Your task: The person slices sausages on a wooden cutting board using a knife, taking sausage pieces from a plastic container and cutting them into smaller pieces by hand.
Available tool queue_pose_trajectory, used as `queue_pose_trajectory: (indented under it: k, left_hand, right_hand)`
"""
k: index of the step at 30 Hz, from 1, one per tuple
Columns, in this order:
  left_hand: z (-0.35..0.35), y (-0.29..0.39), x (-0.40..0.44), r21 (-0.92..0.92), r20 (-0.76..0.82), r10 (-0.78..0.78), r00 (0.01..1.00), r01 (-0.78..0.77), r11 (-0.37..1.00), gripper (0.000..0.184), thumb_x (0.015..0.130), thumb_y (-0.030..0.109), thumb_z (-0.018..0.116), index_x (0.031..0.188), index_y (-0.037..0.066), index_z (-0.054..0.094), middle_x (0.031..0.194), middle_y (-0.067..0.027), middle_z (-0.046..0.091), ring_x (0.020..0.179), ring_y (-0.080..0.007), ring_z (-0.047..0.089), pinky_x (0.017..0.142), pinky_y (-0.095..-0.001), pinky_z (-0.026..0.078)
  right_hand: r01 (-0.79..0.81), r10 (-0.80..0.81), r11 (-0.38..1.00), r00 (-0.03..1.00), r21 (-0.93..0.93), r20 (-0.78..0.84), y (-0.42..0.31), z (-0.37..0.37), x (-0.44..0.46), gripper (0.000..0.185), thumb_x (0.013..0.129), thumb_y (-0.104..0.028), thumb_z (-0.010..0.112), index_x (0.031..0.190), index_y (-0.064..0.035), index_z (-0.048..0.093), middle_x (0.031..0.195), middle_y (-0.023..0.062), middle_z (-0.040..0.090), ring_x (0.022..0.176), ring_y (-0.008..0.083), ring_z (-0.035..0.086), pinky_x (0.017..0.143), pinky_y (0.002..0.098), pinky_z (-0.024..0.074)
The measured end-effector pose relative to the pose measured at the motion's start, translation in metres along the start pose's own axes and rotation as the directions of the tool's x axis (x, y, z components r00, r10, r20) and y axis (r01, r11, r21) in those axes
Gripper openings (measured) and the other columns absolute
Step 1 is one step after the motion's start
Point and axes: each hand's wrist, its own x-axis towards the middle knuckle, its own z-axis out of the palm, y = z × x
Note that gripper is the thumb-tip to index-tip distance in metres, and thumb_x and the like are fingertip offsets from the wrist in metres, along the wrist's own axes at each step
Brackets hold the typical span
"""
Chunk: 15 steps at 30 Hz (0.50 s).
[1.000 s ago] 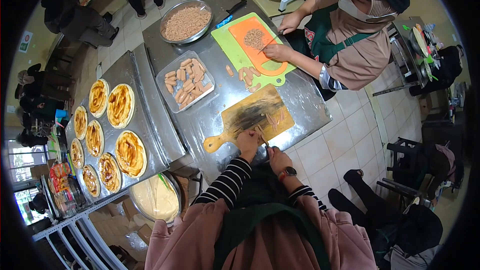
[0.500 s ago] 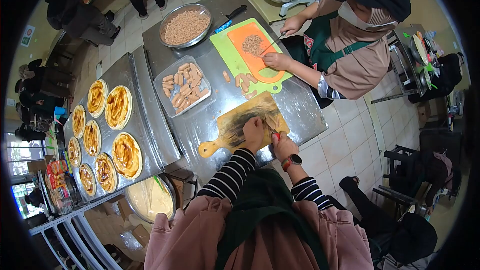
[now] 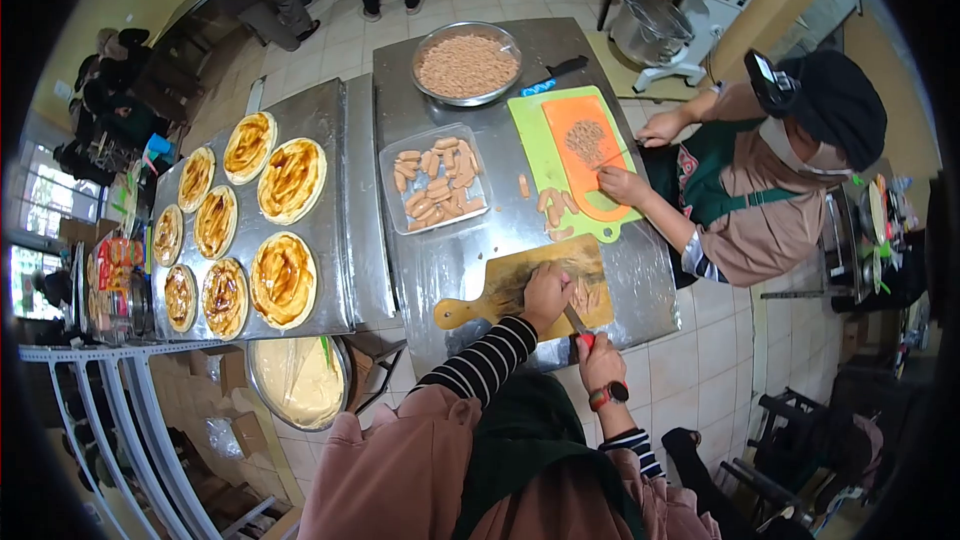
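My right hand (image 3: 601, 364) is wrapped round the red handle of a knife (image 3: 574, 320), whose blade reaches over the near edge of a wooden board (image 3: 478, 312). On that board my left hand (image 3: 547, 295) is closed, its fingers pressed together near the blade; what they hold is hidden. Thin sausage strips (image 3: 592, 296) lie right of it. Whole sausages fill a clear plastic box (image 3: 392, 202) behind, and a few more (image 3: 553, 208) rest by the green board (image 3: 533, 139).
Across the table a co-worker (image 3: 765, 185) holds a knife over an orange board (image 3: 590, 175). A steel bowl of chopped sausage (image 3: 468, 62) and a black-handled knife (image 3: 567, 66) sit at the back. Several glazed rounds (image 3: 283, 280) lie on the left tray.
The view has swung, so the table sits further right and lower. My right hand with the knife has drawn back toward the board's near edge; the left remains on the board.
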Motion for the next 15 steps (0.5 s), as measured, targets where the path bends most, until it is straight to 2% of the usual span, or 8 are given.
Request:
queue_pose_trajectory:
  k: [2, 4, 6, 8, 10, 13, 14, 15]
  left_hand:
    - [-0.026, 0.007, 0.017, -0.004, -0.057, 0.025, 0.998, -0.025, 1.000, 0.014, 0.071, 0.012, 0.061, 0.076, 0.004, 0.051, 0.079, -0.0146, 0.052, 0.079, -0.0325, 0.051, 0.071, -0.0390, 0.041]
    - [-0.062, 0.001, 0.042, -0.016, -0.297, 0.162, 0.941, -0.175, 0.984, 0.009, 0.074, 0.009, 0.058, 0.079, 0.003, 0.053, 0.081, -0.0161, 0.053, 0.080, -0.0337, 0.051, 0.074, -0.0389, 0.041]
    - [-0.097, -0.038, 0.082, 0.091, -0.445, 0.157, 0.882, -0.130, 0.987, 0.012, 0.076, 0.007, 0.053, 0.085, 0.000, 0.054, 0.086, -0.0181, 0.054, 0.085, -0.0341, 0.050, 0.076, -0.0391, 0.040]
    - [-0.145, -0.070, 0.109, 0.227, -0.489, 0.100, 0.866, 0.016, 0.974, 0.017, 0.078, 0.006, 0.048, 0.092, -0.002, 0.053, 0.092, -0.0198, 0.053, 0.090, -0.0347, 0.049, 0.079, -0.0395, 0.040]
    - [-0.161, -0.137, 0.140, 0.464, -0.573, 0.099, 0.814, 0.222, 0.858, 0.023, 0.079, 0.005, 0.044, 0.100, -0.003, 0.050, 0.098, -0.0202, 0.052, 0.092, -0.0362, 0.048, 0.081, -0.0400, 0.041]
    - [-0.188, -0.148, 0.148, 0.542, -0.524, -0.030, 0.851, 0.360, 0.760, 0.027, 0.079, 0.005, 0.044, 0.105, -0.003, 0.046, 0.098, -0.0187, 0.051, 0.094, -0.0356, 0.049, 0.082, -0.0394, 0.042]
    - [-0.190, -0.146, 0.152, 0.535, -0.537, -0.019, 0.843, 0.358, 0.765, 0.027, 0.079, 0.005, 0.044, 0.105, -0.003, 0.046, 0.098, -0.0187, 0.051, 0.094, -0.0356, 0.049, 0.082, -0.0394, 0.042]
    - [-0.195, -0.141, 0.151, 0.559, -0.468, -0.092, 0.879, 0.375, 0.739, 0.027, 0.079, 0.005, 0.044, 0.105, -0.003, 0.045, 0.098, -0.0180, 0.051, 0.095, -0.0349, 0.049, 0.082, -0.0391, 0.043]
  right_hand:
    - [-0.018, 0.019, 0.998, 1.000, 0.053, -0.010, 0.002, -0.001, -0.003, 0.035, 0.084, -0.037, 0.048, 0.084, -0.0016, 0.048, 0.076, 0.0204, 0.059, 0.066, 0.0365, 0.059, 0.059, 0.0431, 0.0477]
    - [-0.028, 0.030, 0.995, 0.999, 0.100, -0.013, 0.003, -0.002, -0.005, 0.036, 0.085, -0.037, 0.047, 0.084, -0.0010, 0.048, 0.077, 0.0227, 0.059, 0.068, 0.0399, 0.057, 0.060, 0.0461, 0.0460]
    - [-0.099, 0.100, 0.990, 0.995, 0.101, -0.005, 0.005, -0.004, -0.007, 0.036, 0.084, -0.037, 0.047, 0.084, -0.0015, 0.048, 0.075, 0.0232, 0.058, 0.068, 0.0404, 0.057, 0.059, 0.0475, 0.0449]
    - [-0.088, 0.091, 0.992, 0.995, 0.096, -0.033, 0.007, -0.002, -0.011, 0.036, 0.084, -0.038, 0.047, 0.085, -0.0016, 0.048, 0.074, 0.0236, 0.058, 0.067, 0.0407, 0.057, 0.059, 0.0484, 0.0441]
    - [-0.139, 0.139, 0.983, 0.990, 0.119, 0.006, 0.007, -0.004, -0.014, 0.037, 0.085, -0.038, 0.045, 0.087, -0.0010, 0.048, 0.074, 0.0244, 0.058, 0.067, 0.0412, 0.056, 0.059, 0.0492, 0.0437]
    - [-0.121, 0.127, 0.982, 0.991, 0.145, -0.034, 0.004, 0.001, -0.021, 0.038, 0.085, -0.038, 0.044, 0.086, 0.0000, 0.048, 0.073, 0.0256, 0.057, 0.067, 0.0425, 0.056, 0.058, 0.0500, 0.0432]
    - [-0.132, 0.135, 0.981, 0.991, 0.142, -0.011, 0.003, 0.002, -0.022, 0.038, 0.085, -0.038, 0.044, 0.085, 0.0000, 0.048, 0.073, 0.0256, 0.057, 0.067, 0.0424, 0.056, 0.058, 0.0500, 0.0433]
    - [-0.139, 0.142, 0.979, 0.990, 0.149, -0.010, 0.001, 0.003, -0.024, 0.038, 0.085, -0.038, 0.045, 0.084, -0.0001, 0.048, 0.072, 0.0256, 0.057, 0.066, 0.0423, 0.056, 0.058, 0.0500, 0.0433]
